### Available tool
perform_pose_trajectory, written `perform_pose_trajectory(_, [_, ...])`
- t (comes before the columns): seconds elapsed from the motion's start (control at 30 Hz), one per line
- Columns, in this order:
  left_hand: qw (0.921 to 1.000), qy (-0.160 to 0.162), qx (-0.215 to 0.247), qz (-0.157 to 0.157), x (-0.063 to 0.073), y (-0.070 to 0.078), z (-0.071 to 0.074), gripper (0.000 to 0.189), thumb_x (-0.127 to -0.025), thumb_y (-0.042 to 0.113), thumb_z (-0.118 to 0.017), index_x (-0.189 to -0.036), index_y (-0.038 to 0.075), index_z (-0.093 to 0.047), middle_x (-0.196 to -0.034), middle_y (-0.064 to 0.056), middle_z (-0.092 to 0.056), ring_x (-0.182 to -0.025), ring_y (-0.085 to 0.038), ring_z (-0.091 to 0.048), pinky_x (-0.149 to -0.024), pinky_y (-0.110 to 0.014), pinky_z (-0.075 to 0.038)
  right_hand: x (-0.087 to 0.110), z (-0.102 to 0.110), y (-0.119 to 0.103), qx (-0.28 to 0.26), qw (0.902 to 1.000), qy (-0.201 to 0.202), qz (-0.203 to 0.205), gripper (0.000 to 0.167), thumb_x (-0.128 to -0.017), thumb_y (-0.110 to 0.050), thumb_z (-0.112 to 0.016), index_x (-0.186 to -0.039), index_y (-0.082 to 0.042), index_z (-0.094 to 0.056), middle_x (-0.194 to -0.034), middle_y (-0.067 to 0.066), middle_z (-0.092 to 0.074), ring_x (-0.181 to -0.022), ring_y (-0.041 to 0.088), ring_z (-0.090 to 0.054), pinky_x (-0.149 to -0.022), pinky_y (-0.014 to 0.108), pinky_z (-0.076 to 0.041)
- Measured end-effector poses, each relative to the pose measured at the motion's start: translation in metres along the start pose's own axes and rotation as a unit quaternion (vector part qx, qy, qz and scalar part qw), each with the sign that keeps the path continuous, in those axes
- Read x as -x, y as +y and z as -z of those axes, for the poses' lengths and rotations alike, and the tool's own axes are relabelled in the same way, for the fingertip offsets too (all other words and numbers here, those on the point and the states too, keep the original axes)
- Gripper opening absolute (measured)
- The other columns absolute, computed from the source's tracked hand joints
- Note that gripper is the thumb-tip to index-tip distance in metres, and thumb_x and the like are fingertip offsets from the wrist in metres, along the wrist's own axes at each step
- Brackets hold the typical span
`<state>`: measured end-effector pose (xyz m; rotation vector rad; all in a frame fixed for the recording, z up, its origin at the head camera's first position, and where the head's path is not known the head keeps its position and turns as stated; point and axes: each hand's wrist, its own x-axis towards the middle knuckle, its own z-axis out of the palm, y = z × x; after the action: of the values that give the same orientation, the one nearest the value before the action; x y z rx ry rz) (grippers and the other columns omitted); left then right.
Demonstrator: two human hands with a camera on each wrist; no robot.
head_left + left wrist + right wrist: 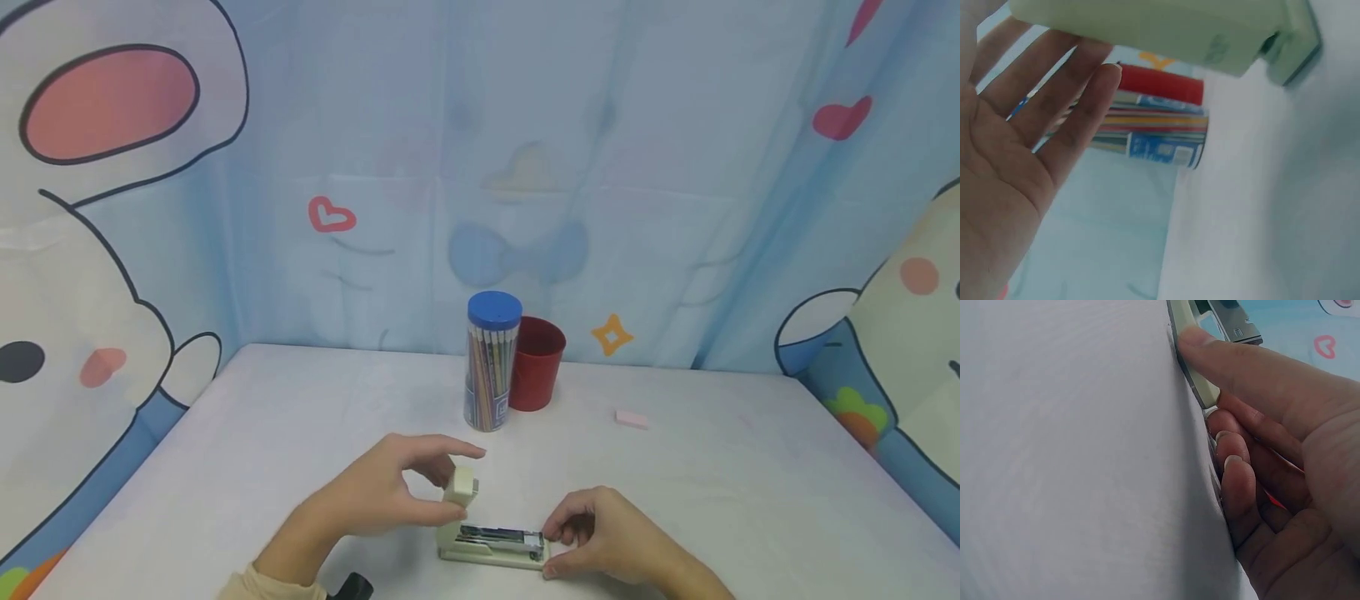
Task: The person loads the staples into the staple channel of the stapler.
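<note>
A pale green stapler point(491, 553) lies on the table with its top cover point(461, 487) swung up, baring the metal staple magazine point(501, 538). My left hand point(382, 487) holds the raised cover between the thumb and fingers, its index finger stretched out above. Seen from the left wrist, the cover point(1166, 31) crosses the upper part and partly hides the fingers of the left hand point(1029, 144). My right hand point(611, 537) pinches the front end of the base. In the right wrist view, the thumb presses on the base point(1202, 381), with the other fingers curled beside it.
Behind the stapler stands a clear tube of pencils point(491, 375) with a blue lid. A red cup point(540, 367) is next to it. Farther right lies a small pink block point(632, 419). A printed curtain point(390, 275) hangs along the table's back edge.
</note>
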<state>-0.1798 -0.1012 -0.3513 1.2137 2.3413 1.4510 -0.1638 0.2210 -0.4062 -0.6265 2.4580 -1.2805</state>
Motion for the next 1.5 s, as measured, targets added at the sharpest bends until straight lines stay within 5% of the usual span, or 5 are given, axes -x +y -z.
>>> perform_pose_trajectory(0.33, [0.9999,0.011,0.009,-0.01,-0.012,-0.002,-0.032,0.039,-0.087,0.027,-0.081,-0.122,0.027,-0.065,-0.097,0.013,-0.07,-0.091,-0.006,-0.065,-0.08,-0.027,-0.055,-0.001,0.0,-0.001,0.0,1.0,0.003,-0.001,0.024,-0.07,-0.02,-0.093,-0.088,-0.017,-0.078,-0.076,-0.003,-0.064,-0.069,0.01,-0.055,-0.057,0.024,-0.045])
perform_pose_trajectory(0.63, [0.9907,0.023,-0.1,-0.089,-0.016,-0.008,-0.05,0.031,-0.087,0.025,-0.08,-0.118,0.022,-0.074,-0.108,0.019,-0.07,-0.09,0.004,-0.059,-0.079,-0.02,-0.05,0.0,0.001,0.0,-0.006,0.9999,0.005,0.009,0.024,-0.07,-0.022,-0.093,-0.087,-0.017,-0.077,-0.077,-0.003,-0.064,-0.067,0.008,-0.055,-0.057,0.023,-0.047])
perform_pose_trajectory(1.5, [0.9917,-0.026,-0.113,-0.055,-0.016,-0.01,-0.06,0.024,-0.091,0.018,-0.076,-0.115,0.017,-0.078,-0.11,0.016,-0.071,-0.098,0.004,-0.058,-0.085,-0.018,-0.048,0.002,0.0,0.003,-0.033,0.9991,0.007,0.027,0.023,-0.071,-0.016,-0.092,-0.086,-0.013,-0.075,-0.077,-0.002,-0.063,-0.066,0.006,-0.054,-0.056,0.022,-0.047])
